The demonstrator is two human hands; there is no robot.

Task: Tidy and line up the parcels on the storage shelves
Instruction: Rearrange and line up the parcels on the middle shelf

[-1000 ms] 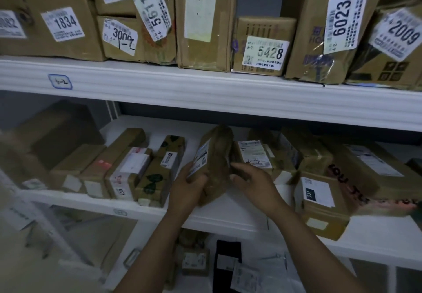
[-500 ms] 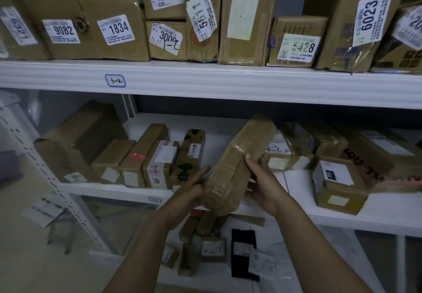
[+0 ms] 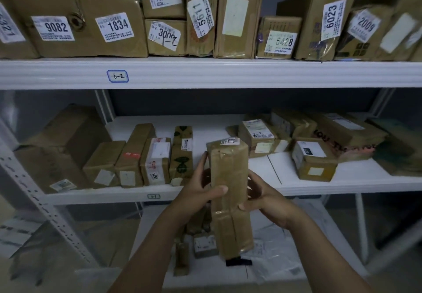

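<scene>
I hold a long brown taped parcel [image 3: 230, 192] upright in front of the middle shelf [image 3: 262, 187], a small white label on its top end. My left hand [image 3: 201, 190] grips its left side with the thumb across the front. My right hand [image 3: 265, 198] holds its right side, fingers curled round the edge. To the left on the middle shelf stands a tight row of brown parcels [image 3: 155, 160]. To the right lie looser, skewed parcels [image 3: 315, 158].
The top shelf [image 3: 205, 73] carries a row of labelled boxes such as 9082, 1834, 5428 and 6023. A large box [image 3: 61, 146] sits at the middle shelf's left end. Small parcels and white bags [image 3: 271, 254] lie on the bottom shelf below my hands.
The parcel has been turned from a leftward tilt to upright and pulled out in front of the shelf edge. Both hands shifted lower along its sides.
</scene>
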